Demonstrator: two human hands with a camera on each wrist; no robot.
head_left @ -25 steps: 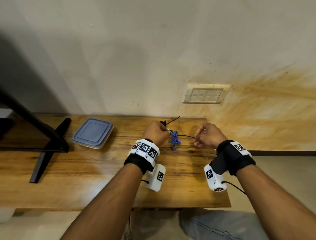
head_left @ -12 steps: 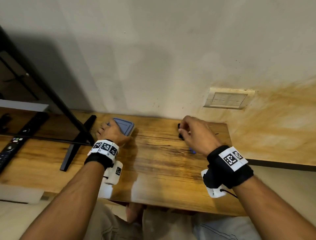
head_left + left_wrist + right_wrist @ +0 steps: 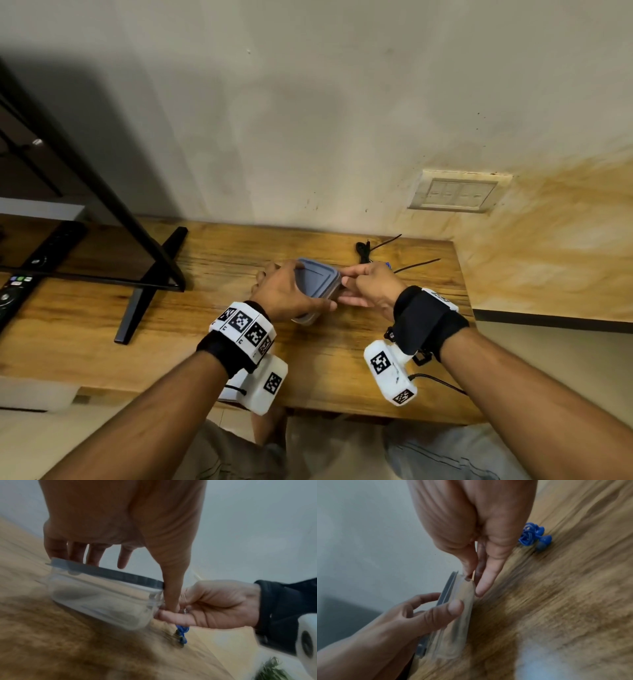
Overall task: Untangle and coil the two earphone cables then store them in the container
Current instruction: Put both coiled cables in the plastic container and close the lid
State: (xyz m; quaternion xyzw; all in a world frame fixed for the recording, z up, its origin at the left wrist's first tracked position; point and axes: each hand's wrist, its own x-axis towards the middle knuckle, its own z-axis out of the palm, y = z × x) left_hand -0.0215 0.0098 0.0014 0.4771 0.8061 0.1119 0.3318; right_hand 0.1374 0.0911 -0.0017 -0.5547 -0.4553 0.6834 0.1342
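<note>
While both hands meet over the container (image 3: 317,287), it hangs tilted just above the table (image 3: 205,325), lid still on. The left hand (image 3: 286,294) curls round it, thumb on the clear wall and fingers over the grey lid (image 3: 109,572). The right hand (image 3: 371,286) pinches the near corner, thumb under the rim and fingertips (image 3: 482,588) against the wall; whether it has yet caught the lid's lip is hard to tell, the wrist views being blurred.

Judging by its thin, see-through walls, the tub is light and somewhat flexible, and smooth enough to slip in a loose hold. A squeeze on the sides should bow it, so the sensible grip is 1 hand bracing the body low while the other peels the lid up from a corner.

Lying on the wood behind the right hand, the blue earphone cable (image 3: 531,536) is a small tight bundle with its 2 buds showing. Farther back near the wall sits the black earphone cable (image 3: 364,251), bunched with loose ends trailing. Both look soft, nearly weightless and springy, likely to uncoil if dropped in carelessly, so each is best lifted by the whole bundle.

Warm grained wood makes up the tabletop, set against a pale stained wall (image 3: 308,120) with a switch plate (image 3: 459,192). At the left stand a black stand leg (image 3: 150,284) and a remote control (image 3: 13,291).
</note>
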